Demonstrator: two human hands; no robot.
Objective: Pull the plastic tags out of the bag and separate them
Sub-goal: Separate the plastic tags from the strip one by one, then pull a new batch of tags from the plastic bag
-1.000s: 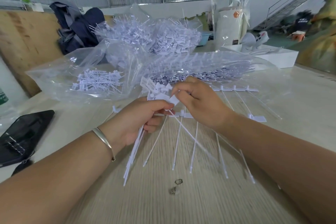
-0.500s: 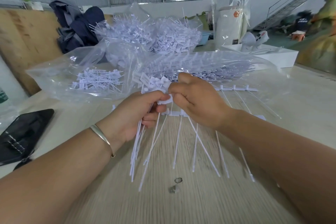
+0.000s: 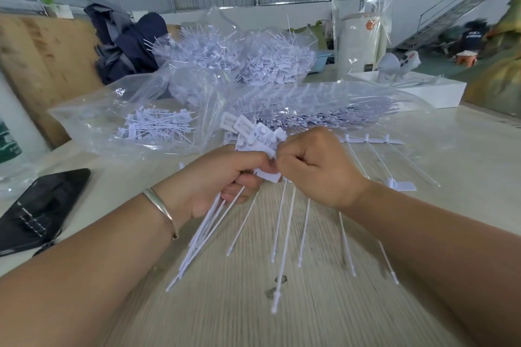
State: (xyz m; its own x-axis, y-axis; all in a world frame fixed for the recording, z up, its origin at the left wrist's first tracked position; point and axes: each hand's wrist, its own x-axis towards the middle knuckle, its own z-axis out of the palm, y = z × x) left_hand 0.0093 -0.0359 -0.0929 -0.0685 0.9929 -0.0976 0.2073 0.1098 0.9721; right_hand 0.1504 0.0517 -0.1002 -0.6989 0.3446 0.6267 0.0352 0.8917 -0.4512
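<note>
1. My left hand (image 3: 225, 177) is curled tight round a bundle of separated tags (image 3: 253, 138), heads fanned above my fist, thin tails hanging out below toward me. I hold them this way, I think, so loose ones stay gathered.
2. My right hand (image 3: 315, 169) touches the left, fingertips pinching a tag head (image 3: 269, 176) at the end of a joined strip, likely to snap it free.
3. That strip's remaining tails (image 3: 290, 220) hang beneath my right hand over the table (image 3: 282, 318); more joined tags (image 3: 366, 139) lie just beyond my right hand.
4. Past both hands lies the open bag (image 3: 324, 104) of unsorted tags; beyond my left, a smaller bag (image 3: 93, 121) holds a few. Further out sit heaped full bags (image 3: 239, 56).
5. A black phone (image 3: 36, 205) lies left of my left arm, well apart. Two small bits (image 3: 277, 286) sit on the table near me; I can't tell what they are.
6. Nothing blocks my hands, though dangling tails could tangle.
</note>
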